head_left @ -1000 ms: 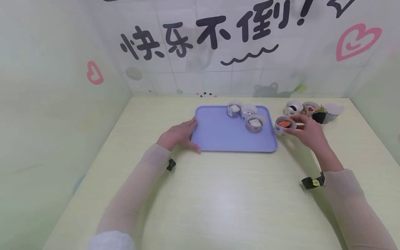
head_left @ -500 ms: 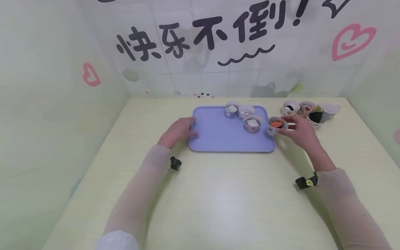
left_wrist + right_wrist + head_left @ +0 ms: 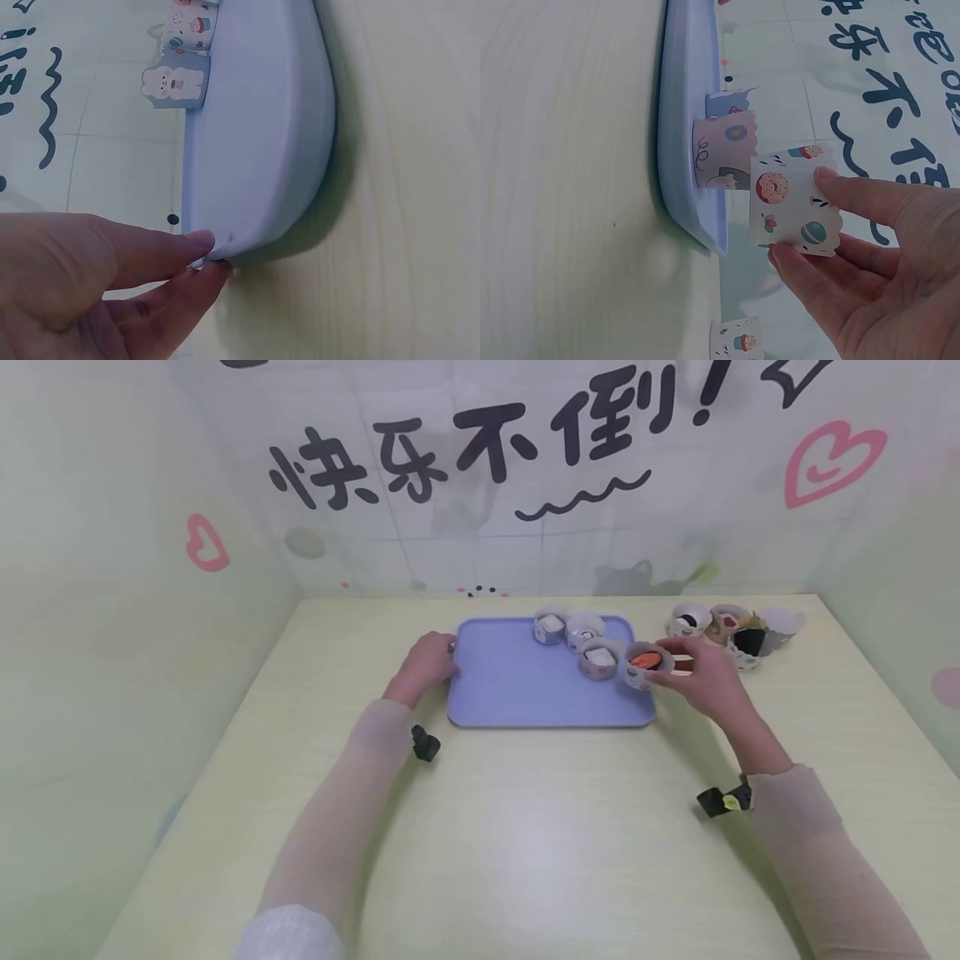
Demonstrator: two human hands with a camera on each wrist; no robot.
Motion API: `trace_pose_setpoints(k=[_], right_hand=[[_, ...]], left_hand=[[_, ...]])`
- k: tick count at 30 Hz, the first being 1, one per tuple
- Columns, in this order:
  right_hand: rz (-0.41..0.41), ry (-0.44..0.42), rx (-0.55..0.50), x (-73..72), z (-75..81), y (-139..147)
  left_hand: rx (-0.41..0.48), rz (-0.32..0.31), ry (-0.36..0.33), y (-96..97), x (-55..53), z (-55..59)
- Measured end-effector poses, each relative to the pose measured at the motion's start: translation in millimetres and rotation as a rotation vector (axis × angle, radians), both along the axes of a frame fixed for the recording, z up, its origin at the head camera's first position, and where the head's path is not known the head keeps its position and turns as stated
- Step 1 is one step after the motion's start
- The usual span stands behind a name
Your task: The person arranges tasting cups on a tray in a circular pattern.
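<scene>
My right hand (image 3: 705, 678) grips a small printed paper cup (image 3: 791, 187) between thumb and fingers. Inside this cup lies an orange-topped piece with a dark edge, like sushi (image 3: 645, 661). The cup is over the right end of a lilac-blue tray (image 3: 513, 689); in the right wrist view it is raised above the tray's rim. At the tray's left end, my left hand (image 3: 423, 667) pinches the rim between thumb and fingertips, plainest in the left wrist view. Three more paper cups stand on the tray: a blue-grey one (image 3: 550, 631), a white one (image 3: 577, 639) and a pinkish one (image 3: 597, 668).
On the table (image 3: 510, 843), right of the tray, several paper cups stand close together, among them one with a white and black piece (image 3: 686, 621) and one with a black piece (image 3: 747, 647). A wall with large black writing (image 3: 491, 439) rises behind.
My right hand has carried the cup with the orange-topped piece leftward, from beside the tray to over its right end. My left hand has drawn its fingers together on the rim.
</scene>
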State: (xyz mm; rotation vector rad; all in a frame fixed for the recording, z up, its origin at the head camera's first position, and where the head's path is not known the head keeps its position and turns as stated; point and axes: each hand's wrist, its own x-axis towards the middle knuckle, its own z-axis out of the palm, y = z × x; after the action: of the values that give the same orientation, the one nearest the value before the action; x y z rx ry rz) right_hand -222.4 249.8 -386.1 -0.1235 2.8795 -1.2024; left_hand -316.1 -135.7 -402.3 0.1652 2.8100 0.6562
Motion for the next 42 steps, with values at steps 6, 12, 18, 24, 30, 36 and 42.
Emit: trace_pose_setpoints(k=[6,12,18,24,30,36,42], right_hand=[[0.006,-0.041,0.003,1.2,1.7,-6],[0.017,-0.045,0.001,4.1,-2.0,-9],[0.027,-0.063,-0.006,5.4,-4.1,-17],[0.04,-0.084,-0.012,4.6,-6.9,-24],[0.054,-0.075,0.002,2.8,-11.7,-31],[0.065,-0.071,0.026,3.1,-14.9,-37],[0.073,-0.064,0.03,0.9,-17.8,-40]], left_hand=[[-0.053,0.009,-0.014,4.2,0.4,1.0],[-0.176,-0.009,0.001,11.8,3.9,-2.3],[-0.301,0.005,-0.025,16.4,6.8,0.9],[-0.304,0.018,-0.028,16.3,7.0,3.4],[-0.3,0.003,-0.014,16.7,6.7,4.3],[-0.319,-0.006,-0.012,17.2,5.2,2.4],[-0.333,-0.015,-0.01,17.5,3.1,1.3]])
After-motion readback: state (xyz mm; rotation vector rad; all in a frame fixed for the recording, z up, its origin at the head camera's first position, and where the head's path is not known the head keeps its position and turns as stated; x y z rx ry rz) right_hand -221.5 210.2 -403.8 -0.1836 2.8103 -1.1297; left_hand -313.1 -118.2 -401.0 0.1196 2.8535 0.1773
